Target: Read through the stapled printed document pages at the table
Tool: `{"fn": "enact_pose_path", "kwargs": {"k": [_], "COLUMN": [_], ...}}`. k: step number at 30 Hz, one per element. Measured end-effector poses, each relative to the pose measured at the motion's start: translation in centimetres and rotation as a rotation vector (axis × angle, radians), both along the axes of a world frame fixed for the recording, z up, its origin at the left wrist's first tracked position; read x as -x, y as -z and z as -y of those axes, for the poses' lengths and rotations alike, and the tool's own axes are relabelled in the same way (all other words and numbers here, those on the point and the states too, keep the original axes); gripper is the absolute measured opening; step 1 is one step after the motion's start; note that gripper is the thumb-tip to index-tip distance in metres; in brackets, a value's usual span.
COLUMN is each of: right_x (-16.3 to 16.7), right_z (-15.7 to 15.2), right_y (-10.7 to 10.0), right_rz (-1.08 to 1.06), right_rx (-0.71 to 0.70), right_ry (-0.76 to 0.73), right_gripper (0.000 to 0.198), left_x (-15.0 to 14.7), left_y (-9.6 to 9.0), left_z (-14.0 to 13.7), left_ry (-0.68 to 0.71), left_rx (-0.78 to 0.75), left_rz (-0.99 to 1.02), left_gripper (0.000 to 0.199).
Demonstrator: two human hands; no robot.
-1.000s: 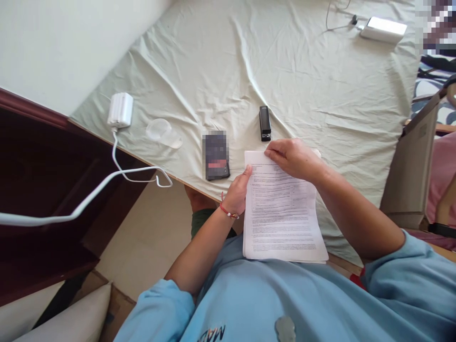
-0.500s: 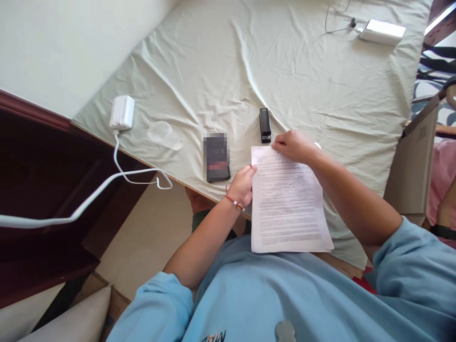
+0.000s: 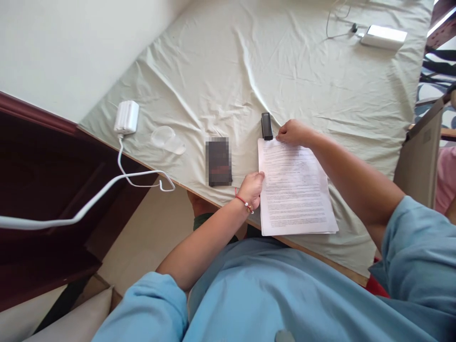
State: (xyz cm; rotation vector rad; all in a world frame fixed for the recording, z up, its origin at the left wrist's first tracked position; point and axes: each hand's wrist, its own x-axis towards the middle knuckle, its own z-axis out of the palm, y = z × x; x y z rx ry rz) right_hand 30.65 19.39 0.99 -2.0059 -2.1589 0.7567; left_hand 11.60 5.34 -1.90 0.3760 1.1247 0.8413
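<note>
A stack of printed paper sheets lies at the near edge of the cloth-covered table, its lower corners a little uneven. My left hand, with a red string bracelet at the wrist, grips the stack's left edge, thumb on top. At the top edge my right hand is closed on the paper with its fingertips. A black stapler lies right at the top left corner of the stack, beside my right fingertips. Whether the paper sits between its jaws I cannot tell.
A blurred dark flat object lies left of the papers. Farther left are a clear plastic container and a white power adapter with a cable along the table edge. A white box-shaped device with a cable sits at the far right.
Both hands have moved the paper stack up the table, away from my body and slightly right. Its top edge now meets the near end of the stapler.
</note>
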Motion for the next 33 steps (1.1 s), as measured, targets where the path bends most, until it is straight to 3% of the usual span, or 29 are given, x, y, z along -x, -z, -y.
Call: {"fn": "enact_pose_path", "kwargs": {"k": [3, 6, 9, 13, 22, 27, 30, 33], "right_x": [0.2, 0.7, 1.2, 1.7, 2.0, 0.4, -2.0, -4.7], "right_z": [1.0, 3.0, 4.7, 5.8, 6.4, 7.3, 9.0, 11.3], "right_y": [-0.6, -1.0, -0.9, -0.1, 0.6, -1.0, -1.3, -0.3], "right_rz": [-0.01, -0.043, -0.094, -0.066, -0.058, -0.096, -0.175, -0.369], "right_rx": [-0.047, -0.319, -0.513, -0.499, -0.503, -0.589, -0.658, -0.672], "right_ry": [-0.004, -0.024, -0.16, -0.287, -0.236, -0.085, 0.109, 0.348], "right_gripper": [0.017, 0.029, 0.04, 0.05, 0.061, 0.049, 0.041, 0.036], "left_x": [-0.3, -0.3, -0.2, -0.1, -0.2, 0.3, 1.5, 3.1], "left_y": [-0.2, -0.5, -0.5, -0.5, -0.6, -0.8, -0.4, 0.1], "left_z": [0.0, 0.1, 0.2, 0.2, 0.2, 1.7, 3.5, 5.2], "left_ry": [-0.006, 0.009, 0.038, 0.056, 0.049, 0.097, 0.129, 0.112], "left_rx": [0.042, 0.038, 0.017, 0.011, 0.003, -0.05, -0.154, -0.28], "left_rz": [-0.033, -0.023, -0.014, -0.017, -0.025, -0.009, -0.061, -0.167], "left_gripper": [0.004, 0.007, 0.01, 0.012, 0.012, 0.022, 0.035, 0.046]}}
